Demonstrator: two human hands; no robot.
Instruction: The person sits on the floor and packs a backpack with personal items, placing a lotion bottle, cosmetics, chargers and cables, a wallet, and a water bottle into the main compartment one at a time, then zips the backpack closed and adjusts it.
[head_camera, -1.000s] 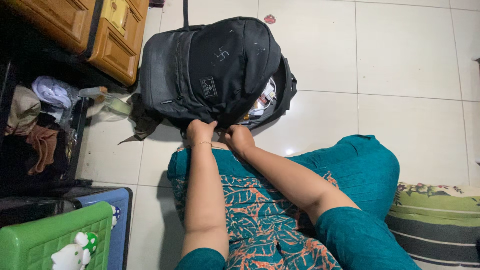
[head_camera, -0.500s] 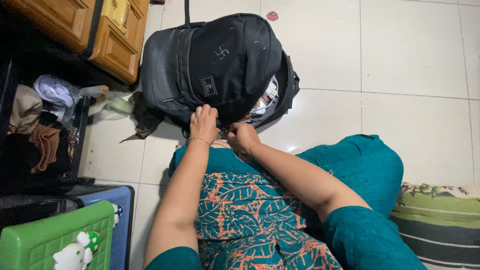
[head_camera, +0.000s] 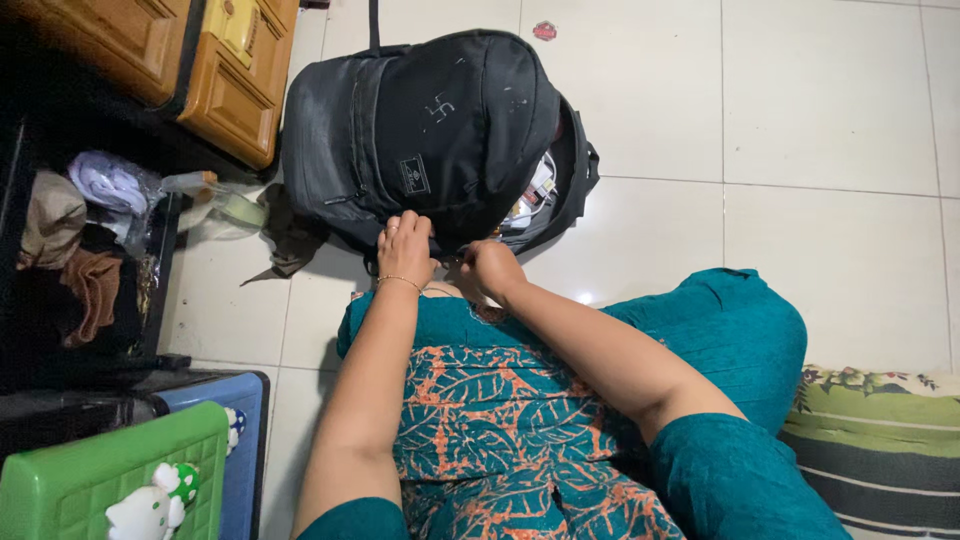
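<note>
The black backpack (head_camera: 430, 130) lies on the white tiled floor (head_camera: 820, 130) against the person's knees. The left hand (head_camera: 405, 245) grips its lower edge, fingers curled; the right hand (head_camera: 490, 268) pinches closed at its zipper seam.

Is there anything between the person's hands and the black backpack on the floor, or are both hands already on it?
Nothing visible stands between them. The left hand rests on the near edge of the black backpack, and the right hand is at the same edge beside it, by the open side compartment. What the right fingers pinch is too small to tell.
</note>
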